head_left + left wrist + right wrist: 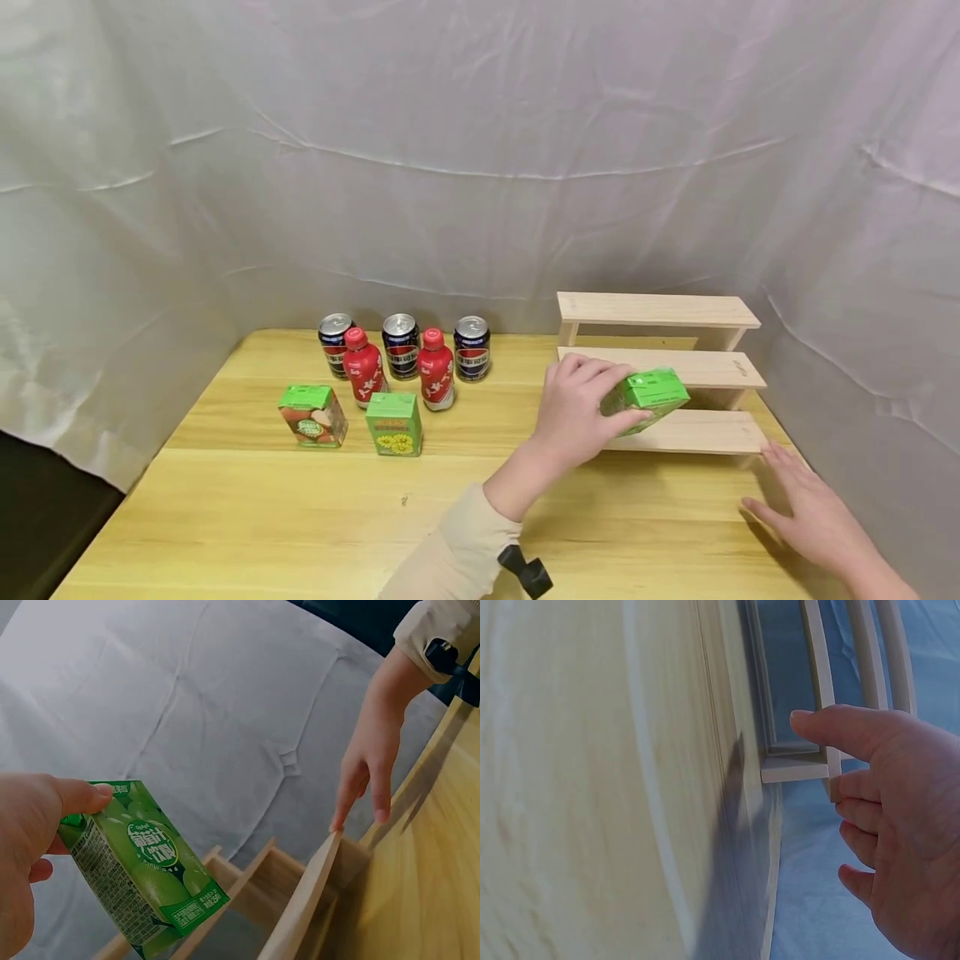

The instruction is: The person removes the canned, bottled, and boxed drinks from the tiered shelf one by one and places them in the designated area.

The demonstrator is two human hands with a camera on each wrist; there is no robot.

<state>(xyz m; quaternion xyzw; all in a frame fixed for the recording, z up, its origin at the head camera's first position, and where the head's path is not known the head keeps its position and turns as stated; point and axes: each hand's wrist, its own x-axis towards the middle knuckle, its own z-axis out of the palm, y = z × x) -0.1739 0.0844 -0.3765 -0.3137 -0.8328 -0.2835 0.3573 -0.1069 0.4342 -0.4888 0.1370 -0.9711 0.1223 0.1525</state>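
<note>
A green juice box with pictures of green fruit is held, tilted, between the thumb and fingers of my left hand. It is over the front of a three-tier wooden shelf. In the left wrist view the juice box shows its fruit side and a printed text panel. My right hand is at the right end of the lowest board, fingertips touching its edge, fingers fairly straight. The right wrist view shows that hand beside the board ends.
To the left stand a red-brown juice box and a green-yellow juice box. Behind them are red bottles and dark cans. Pale cloth hangs round the wooden table.
</note>
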